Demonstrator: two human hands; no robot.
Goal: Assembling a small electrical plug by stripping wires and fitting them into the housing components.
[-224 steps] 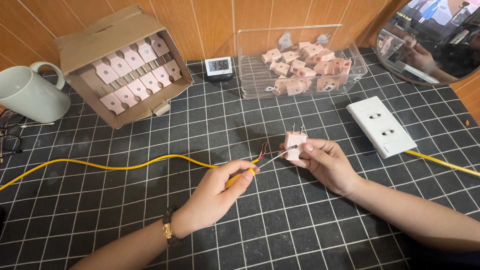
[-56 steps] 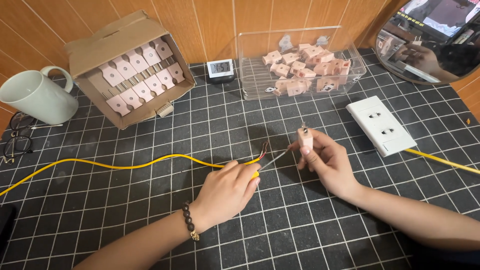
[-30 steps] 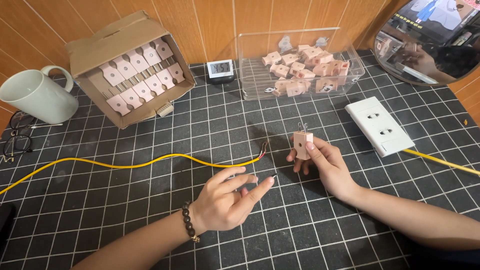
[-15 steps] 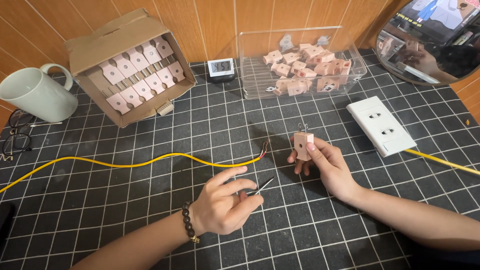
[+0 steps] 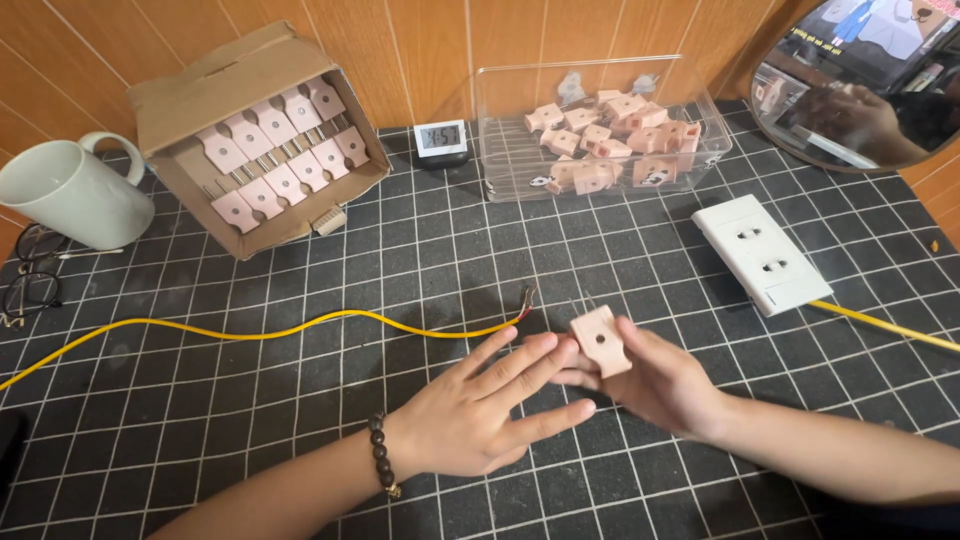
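Note:
My right hand (image 5: 665,385) holds a small pink plastic socket part (image 5: 600,340) upright between its fingertips, just above the black grid mat (image 5: 300,420). My left hand (image 5: 490,410) lies low over the mat with fingers stretched out; its fingertips touch my right hand's fingers just below the pink part. Nothing shows in the left hand. A yellow cable (image 5: 300,328) lies across the mat from the left edge, and its stripped end (image 5: 525,300) rests just beyond my left fingertips, touched by neither hand.
A tilted cardboard box (image 5: 200,90) with rows of pink parts stands at back left beside a white mug (image 5: 70,195) and glasses (image 5: 30,290). A clear bin (image 5: 500,150) of pink parts, a small clock (image 5: 440,140), a white double outlet (image 5: 760,255) and a mirror (image 5: 870,80) are behind and right.
My left hand let go of the yellow cable, drew back, closed around a thin tool on the mat, then spread flat toward my right hand. The right hand kept the pink part.

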